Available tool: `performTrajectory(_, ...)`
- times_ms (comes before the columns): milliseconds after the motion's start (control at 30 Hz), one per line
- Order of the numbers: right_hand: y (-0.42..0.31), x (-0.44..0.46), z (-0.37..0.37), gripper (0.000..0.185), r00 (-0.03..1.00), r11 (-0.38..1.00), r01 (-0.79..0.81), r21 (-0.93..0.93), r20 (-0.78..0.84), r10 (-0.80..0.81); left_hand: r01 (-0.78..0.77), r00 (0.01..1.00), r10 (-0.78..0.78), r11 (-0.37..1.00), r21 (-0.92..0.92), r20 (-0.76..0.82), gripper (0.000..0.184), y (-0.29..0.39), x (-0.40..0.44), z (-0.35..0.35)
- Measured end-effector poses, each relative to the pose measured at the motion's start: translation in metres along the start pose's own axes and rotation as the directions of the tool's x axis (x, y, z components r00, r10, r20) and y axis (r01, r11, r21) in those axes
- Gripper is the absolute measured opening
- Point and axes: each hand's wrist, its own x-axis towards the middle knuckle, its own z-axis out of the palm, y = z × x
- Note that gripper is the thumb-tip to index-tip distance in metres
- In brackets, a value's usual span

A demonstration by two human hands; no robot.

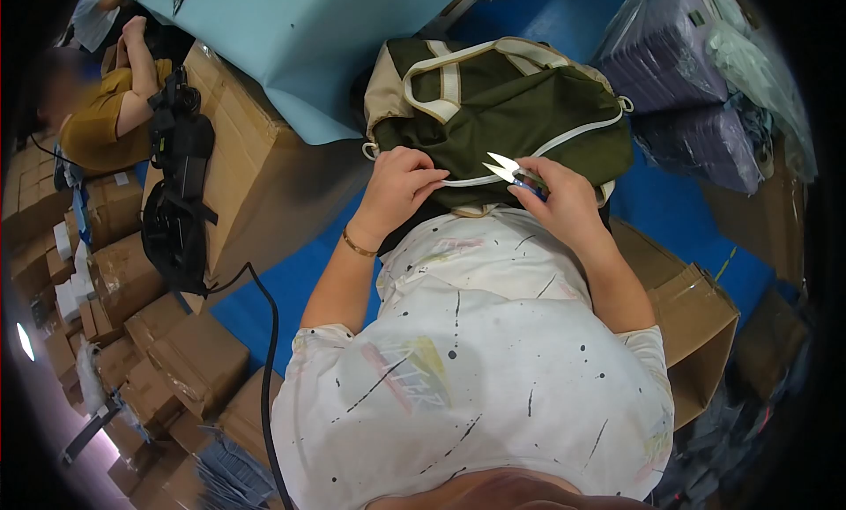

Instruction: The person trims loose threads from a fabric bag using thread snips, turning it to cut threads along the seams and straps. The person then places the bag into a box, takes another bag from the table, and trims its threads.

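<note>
Brown cardboard boxes (198, 360) crowd the left of the room, over a bright blue floor (238, 321), and a light blue cover hangs from the desk (300, 61) at the top. Just beside the desk's near right corner lies a dark green bag (493, 131) with cream straps (432, 105), close against the wearer's white speckled shirt (476, 351); what bears its weight is hidden. Along its near side runs a white strip (573, 136). The left hand (401, 193), a bracelet (358, 246) at its wrist, has its grip pinched on the strip's left end. The right hand's (560, 202) grip is wrapped around small snips (504, 168), their blades parted and pointing toward the left hand, just above the strip. Purple wrapped bundles (661, 56) stand beyond the bag's far right side. Left of the desk, black gear (185, 166) rests along the left edge of a large carton (256, 140), near a person in a mustard top (97, 131).
</note>
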Motion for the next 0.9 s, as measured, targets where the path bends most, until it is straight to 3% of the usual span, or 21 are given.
performTrajectory(300, -0.003, 0.005, 0.007, 0.040, 0.998, 0.999, 0.001, 0.035, 0.067, -0.003, 0.154, 0.982, -0.114, 0.943, -0.296, 0.148, 0.007, -0.017, 0.005, -0.007)
performTrajectory(467, -0.006, 0.006, 0.015, 0.040, 0.991, 0.999, 0.041, -0.015, 0.125, -0.039, 0.146, 0.989, -0.138, 0.959, -0.244, 0.048, 0.005, -0.012, 0.007, -0.001)
performTrajectory(567, -0.002, 0.007, 0.023, 0.039, 0.980, 0.985, 0.163, -0.053, 0.124, -0.155, 0.169, 0.985, -0.174, 0.959, -0.226, -0.003, 0.006, -0.010, 0.007, 0.003)
performTrajectory(767, -0.022, 0.019, 0.029, 0.033, 0.964, 0.968, 0.186, -0.169, 0.224, -0.146, 0.208, 0.973, -0.225, 0.946, -0.249, -0.043, 0.007, -0.011, 0.004, 0.010)
performTrajectory(900, -0.021, 0.024, 0.038, 0.029, 0.961, 0.958, 0.222, -0.182, 0.207, -0.183, 0.215, 0.970, -0.236, 0.943, -0.253, -0.055, 0.007, -0.011, 0.003, 0.012)
